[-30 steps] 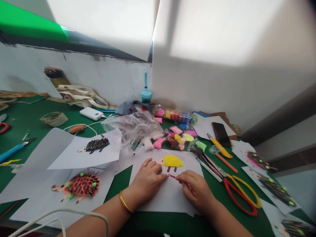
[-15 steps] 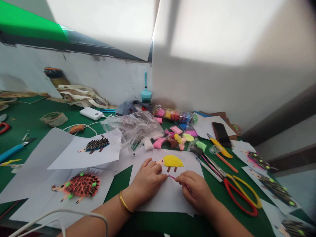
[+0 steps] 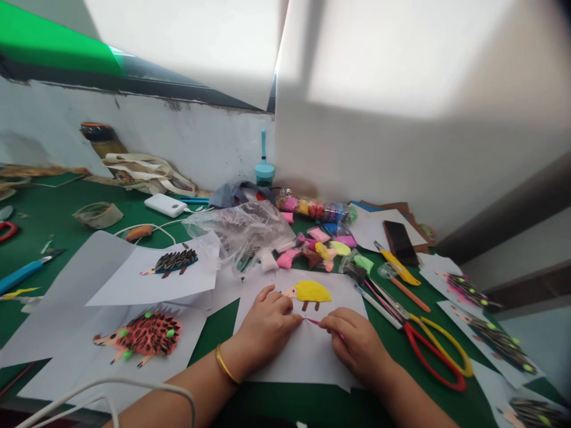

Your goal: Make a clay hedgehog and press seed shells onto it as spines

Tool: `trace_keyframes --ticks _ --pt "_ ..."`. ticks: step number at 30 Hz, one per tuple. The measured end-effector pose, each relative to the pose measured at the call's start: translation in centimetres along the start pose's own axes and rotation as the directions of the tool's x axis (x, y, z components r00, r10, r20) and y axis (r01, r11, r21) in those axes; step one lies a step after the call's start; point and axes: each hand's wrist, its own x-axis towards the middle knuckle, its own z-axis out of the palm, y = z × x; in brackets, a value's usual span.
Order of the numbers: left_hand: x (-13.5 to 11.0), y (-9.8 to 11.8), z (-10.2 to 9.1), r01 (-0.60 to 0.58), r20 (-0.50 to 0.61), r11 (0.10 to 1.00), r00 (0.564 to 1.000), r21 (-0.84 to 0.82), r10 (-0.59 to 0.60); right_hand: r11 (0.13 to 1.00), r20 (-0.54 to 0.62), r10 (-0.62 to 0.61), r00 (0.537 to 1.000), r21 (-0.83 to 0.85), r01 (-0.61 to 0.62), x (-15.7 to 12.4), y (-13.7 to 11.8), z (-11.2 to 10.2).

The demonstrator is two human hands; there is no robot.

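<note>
Yellow hedgehog is lying on white paper; lower left of the hedgehog, the left hand is resting, grip unclear, while lower right, the right hand is pinching a pink tool.

Scuffed white wall — green tabletop

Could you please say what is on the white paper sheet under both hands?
The white paper sheet bears a yellow hedgehog figure with brown legs. The left hand and right hand, holding a slim pink item, lie over the sheet; whatever they cover is hidden.
</note>
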Motion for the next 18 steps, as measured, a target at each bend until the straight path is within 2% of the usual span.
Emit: trace_keyframes --ticks 4,8,18 --pt "-0.06 -0.01 -0.02 0.005 -0.004 1.0 1.0 -0.007 -0.005 0.989 -0.02 0.133 0.991 0.069 -0.132 0.09 0.2 -0.05" --pt "-0.08 0.06 0.0 -0.001 0.002 1.0 1.0 -0.005 0.001 0.962 0.012 0.243 0.97 0.123 -0.243 0.01 0.62 0.14" --pt "-0.05 -0.03 0.01 -0.016 0.016 0.999 1.0 -0.028 0.016 0.934 0.046 0.302 0.952 0.188 -0.305 0.08 0.73 0.64"
